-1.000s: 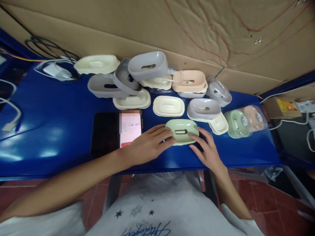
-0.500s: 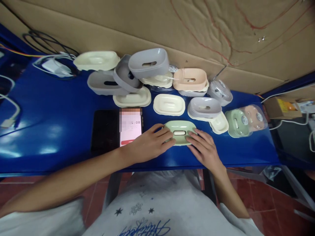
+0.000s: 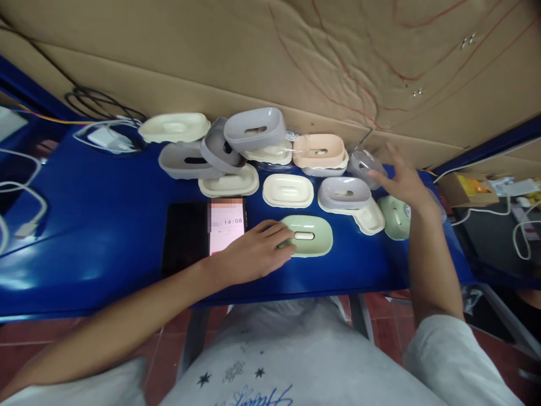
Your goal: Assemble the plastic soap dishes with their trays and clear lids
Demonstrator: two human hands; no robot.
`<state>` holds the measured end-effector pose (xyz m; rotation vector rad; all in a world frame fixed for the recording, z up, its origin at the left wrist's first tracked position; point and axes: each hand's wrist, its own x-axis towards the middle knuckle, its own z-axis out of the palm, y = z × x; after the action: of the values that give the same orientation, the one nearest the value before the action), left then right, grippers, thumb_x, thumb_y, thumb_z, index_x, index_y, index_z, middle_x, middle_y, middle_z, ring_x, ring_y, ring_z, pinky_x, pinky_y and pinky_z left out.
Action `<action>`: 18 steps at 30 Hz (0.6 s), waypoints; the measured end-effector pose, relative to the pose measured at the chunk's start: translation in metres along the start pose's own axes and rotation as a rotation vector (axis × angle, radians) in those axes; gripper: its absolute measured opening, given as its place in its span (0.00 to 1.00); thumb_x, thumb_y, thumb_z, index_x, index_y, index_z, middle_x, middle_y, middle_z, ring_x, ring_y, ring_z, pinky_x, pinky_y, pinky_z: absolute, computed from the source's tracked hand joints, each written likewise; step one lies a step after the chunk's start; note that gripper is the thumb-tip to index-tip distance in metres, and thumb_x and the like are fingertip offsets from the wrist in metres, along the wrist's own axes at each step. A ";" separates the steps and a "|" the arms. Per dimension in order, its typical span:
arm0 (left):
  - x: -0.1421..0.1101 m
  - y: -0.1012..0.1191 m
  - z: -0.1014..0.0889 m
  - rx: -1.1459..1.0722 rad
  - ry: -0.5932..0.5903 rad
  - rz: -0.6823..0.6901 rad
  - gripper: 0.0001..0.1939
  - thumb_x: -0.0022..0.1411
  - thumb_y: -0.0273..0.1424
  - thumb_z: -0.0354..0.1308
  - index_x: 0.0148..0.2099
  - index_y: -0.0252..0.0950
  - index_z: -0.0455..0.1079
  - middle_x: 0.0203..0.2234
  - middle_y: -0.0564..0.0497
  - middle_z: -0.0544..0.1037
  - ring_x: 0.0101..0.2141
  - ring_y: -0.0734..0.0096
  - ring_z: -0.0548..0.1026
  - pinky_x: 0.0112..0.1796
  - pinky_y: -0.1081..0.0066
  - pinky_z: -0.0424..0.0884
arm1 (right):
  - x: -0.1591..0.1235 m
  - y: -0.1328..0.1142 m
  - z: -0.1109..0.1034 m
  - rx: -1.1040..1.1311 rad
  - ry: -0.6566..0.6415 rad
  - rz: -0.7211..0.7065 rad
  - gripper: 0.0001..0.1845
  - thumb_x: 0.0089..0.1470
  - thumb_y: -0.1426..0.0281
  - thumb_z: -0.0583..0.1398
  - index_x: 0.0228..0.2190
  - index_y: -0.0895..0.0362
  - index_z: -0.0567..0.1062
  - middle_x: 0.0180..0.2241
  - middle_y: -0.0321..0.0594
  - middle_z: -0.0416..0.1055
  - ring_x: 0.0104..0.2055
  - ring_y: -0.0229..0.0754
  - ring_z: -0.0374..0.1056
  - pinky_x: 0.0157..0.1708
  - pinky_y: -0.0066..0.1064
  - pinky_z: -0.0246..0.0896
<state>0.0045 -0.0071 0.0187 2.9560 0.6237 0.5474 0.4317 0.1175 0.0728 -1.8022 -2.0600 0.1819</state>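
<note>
A light green soap dish (image 3: 319, 243) sits on the blue table near its front edge, a cream insert showing in its slot. My left hand (image 3: 264, 248) grips the dish's left end, fingers over the rim. My right hand (image 3: 401, 180) is raised at the back right with fingers spread, holding nothing. Just left of it lies a grey dish with a clear lid (image 3: 364, 164), partly behind my fingers; whether they touch I cannot tell. Below that hand is a lidded green dish (image 3: 394, 219), partly covered by my forearm.
Grey dishes (image 3: 256, 132), cream trays (image 3: 288, 190) and a peach dish (image 3: 322, 148) are piled along the cardboard wall (image 3: 190, 67). A lit phone (image 3: 226, 225) and a black flat object (image 3: 185, 237) lie left of centre. Cables and a white adapter (image 3: 107, 138) sit at the back left.
My right hand has let go of the green soap dish and swung up to the back right, fingers opening. My left hand has stayed on the dish. The cream insert now fills the slot.
</note>
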 end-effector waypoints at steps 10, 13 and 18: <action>-0.005 -0.008 -0.005 -0.015 -0.019 0.020 0.05 0.78 0.30 0.59 0.46 0.35 0.74 0.50 0.45 0.78 0.49 0.56 0.78 0.51 0.56 0.78 | -0.009 0.017 0.017 0.073 0.086 -0.053 0.36 0.68 0.47 0.64 0.63 0.62 0.75 0.64 0.54 0.76 0.66 0.56 0.73 0.75 0.65 0.52; -0.006 -0.009 -0.002 -0.029 -0.004 -0.007 0.04 0.77 0.31 0.61 0.49 0.36 0.73 0.52 0.44 0.77 0.49 0.57 0.79 0.51 0.56 0.79 | -0.042 0.001 0.009 0.074 0.214 -0.090 0.35 0.70 0.49 0.63 0.67 0.58 0.71 0.69 0.50 0.71 0.72 0.55 0.66 0.75 0.61 0.55; -0.008 -0.012 -0.006 -0.041 0.097 -0.067 0.19 0.71 0.36 0.70 0.58 0.36 0.69 0.55 0.40 0.76 0.50 0.53 0.80 0.49 0.55 0.81 | -0.128 -0.062 0.029 0.107 0.328 -0.296 0.38 0.69 0.57 0.66 0.75 0.44 0.62 0.74 0.41 0.64 0.76 0.59 0.60 0.74 0.61 0.61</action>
<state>-0.0090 0.0008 0.0201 2.8722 0.7088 0.6925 0.3755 -0.0121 0.0413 -1.3416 -2.0040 -0.0814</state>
